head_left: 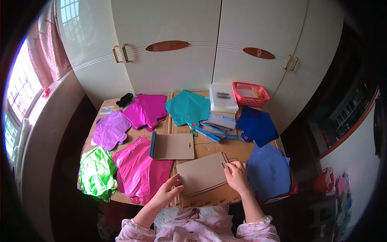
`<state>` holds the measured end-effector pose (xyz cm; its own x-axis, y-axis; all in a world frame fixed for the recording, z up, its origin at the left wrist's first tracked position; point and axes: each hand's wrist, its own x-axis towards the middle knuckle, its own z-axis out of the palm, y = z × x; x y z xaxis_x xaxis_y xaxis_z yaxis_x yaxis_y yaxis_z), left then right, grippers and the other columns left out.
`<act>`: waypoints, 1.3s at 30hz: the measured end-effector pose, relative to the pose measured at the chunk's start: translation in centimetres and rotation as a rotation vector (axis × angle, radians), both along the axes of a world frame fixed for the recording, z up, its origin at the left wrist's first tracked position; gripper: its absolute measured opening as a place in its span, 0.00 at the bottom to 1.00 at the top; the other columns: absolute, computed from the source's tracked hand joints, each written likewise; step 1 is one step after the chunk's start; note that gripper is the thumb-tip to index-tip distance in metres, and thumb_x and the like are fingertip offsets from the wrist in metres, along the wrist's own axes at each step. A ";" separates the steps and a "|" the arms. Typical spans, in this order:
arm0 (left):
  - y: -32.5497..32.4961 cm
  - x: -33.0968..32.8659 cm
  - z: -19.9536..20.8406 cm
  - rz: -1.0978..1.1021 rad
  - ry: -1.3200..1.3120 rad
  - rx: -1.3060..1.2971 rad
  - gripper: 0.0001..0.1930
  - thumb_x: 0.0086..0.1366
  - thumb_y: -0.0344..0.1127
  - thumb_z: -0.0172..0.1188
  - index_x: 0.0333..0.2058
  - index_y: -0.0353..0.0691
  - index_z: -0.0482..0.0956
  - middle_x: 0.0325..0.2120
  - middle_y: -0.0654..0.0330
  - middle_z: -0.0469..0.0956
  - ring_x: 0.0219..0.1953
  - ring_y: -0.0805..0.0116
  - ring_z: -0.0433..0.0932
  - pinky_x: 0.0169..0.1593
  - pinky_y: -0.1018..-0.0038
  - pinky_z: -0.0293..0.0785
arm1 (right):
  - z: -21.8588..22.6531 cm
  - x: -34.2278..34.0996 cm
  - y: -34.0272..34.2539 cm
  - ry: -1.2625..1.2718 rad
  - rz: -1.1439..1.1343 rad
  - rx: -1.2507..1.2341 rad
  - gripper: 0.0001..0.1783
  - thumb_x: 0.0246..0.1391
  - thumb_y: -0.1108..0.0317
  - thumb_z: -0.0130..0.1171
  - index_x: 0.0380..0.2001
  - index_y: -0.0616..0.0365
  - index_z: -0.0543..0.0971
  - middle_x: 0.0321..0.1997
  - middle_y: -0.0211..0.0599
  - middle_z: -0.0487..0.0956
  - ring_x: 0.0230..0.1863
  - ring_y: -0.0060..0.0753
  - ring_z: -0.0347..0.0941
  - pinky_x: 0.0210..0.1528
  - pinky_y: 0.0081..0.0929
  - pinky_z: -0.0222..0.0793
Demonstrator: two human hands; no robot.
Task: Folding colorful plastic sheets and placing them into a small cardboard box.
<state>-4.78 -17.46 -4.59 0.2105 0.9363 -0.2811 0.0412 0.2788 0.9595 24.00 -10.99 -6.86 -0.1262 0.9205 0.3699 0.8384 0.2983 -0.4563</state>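
A stack of flat grey-brown cardboard cards (201, 173) lies tilted at the near middle of the table. My right hand (237, 176) has its fingers closed on the top card's right edge, beside a small slot. At the left edge of the stack, my left hand (167, 191) has its fingers apart and the fingertips close to or touching the card. Just beyond lies a folded grey-brown card piece (174, 146) with dark blue layered edges on its left side. A pink foil sheet pile (143, 171) is beside my left hand, and a slate-blue pile (269, 171) is beyond my right hand.
Foil piles ring the cardboard-topped table: green (96, 171), lilac (109, 130), magenta (146, 111), teal (188, 108) and dark blue (258, 126). Blue-edged packs (219, 126), a white stack (223, 101), a red basket (250, 94) and a black item (125, 100) are at the back.
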 end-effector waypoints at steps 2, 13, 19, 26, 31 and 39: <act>-0.1 0.1 -0.1 0.013 -0.025 -0.002 0.31 0.61 0.38 0.55 0.60 0.33 0.53 0.54 0.44 0.63 0.57 0.60 0.62 0.56 0.70 0.61 | -0.2 0.2 0.2 0.094 0.010 -0.010 0.13 0.46 0.64 0.57 0.34 0.59 0.78 0.37 0.39 0.72 0.42 0.45 0.65 0.47 0.37 0.60; -0.3 0.2 -0.1 0.033 -0.110 -0.014 0.29 0.62 0.35 0.54 0.59 0.34 0.55 0.56 0.51 0.60 0.58 0.60 0.60 0.57 0.70 0.60 | 1.2 0.2 0.3 0.420 0.057 -0.071 0.09 0.46 0.71 0.58 0.31 0.62 0.79 0.31 0.41 0.76 0.36 0.40 0.72 0.40 0.31 0.66; -0.3 0.2 0.2 0.032 -0.145 -0.019 0.29 0.62 0.33 0.53 0.59 0.34 0.54 0.58 0.52 0.58 0.59 0.59 0.58 0.57 0.69 0.61 | 2.4 -0.1 0.1 0.492 0.030 -0.195 0.09 0.47 0.71 0.57 0.33 0.63 0.78 0.30 0.40 0.78 0.33 0.36 0.74 0.36 0.26 0.67; -0.4 0.2 -0.3 0.073 -0.206 0.021 0.29 0.61 0.30 0.54 0.59 0.35 0.54 0.57 0.52 0.58 0.58 0.61 0.58 0.56 0.68 0.62 | 1.2 -0.1 -0.2 0.847 0.133 -0.485 0.14 0.50 0.77 0.52 0.42 0.65 0.69 0.35 0.36 0.77 0.36 0.24 0.74 0.40 0.20 0.67; -0.6 0.2 -1.0 0.194 -0.295 0.073 0.27 0.57 0.23 0.56 0.55 0.36 0.59 0.55 0.53 0.60 0.55 0.64 0.63 0.54 0.69 0.64 | 1.5 0.3 -0.8 1.201 0.410 -0.709 0.15 0.50 0.84 0.46 0.42 0.61 0.68 0.42 0.30 0.72 0.42 0.19 0.69 0.47 0.19 0.62; 0.0 0.9 -2.1 0.092 -0.224 0.407 0.11 0.57 0.20 0.53 0.40 0.32 0.71 0.37 0.61 0.73 0.42 0.73 0.72 0.48 0.77 0.67 | -1.0 -0.5 -1.8 1.043 0.556 -0.497 0.14 0.53 0.76 0.53 0.43 0.59 0.67 0.39 0.29 0.72 0.41 0.19 0.69 0.45 0.19 0.64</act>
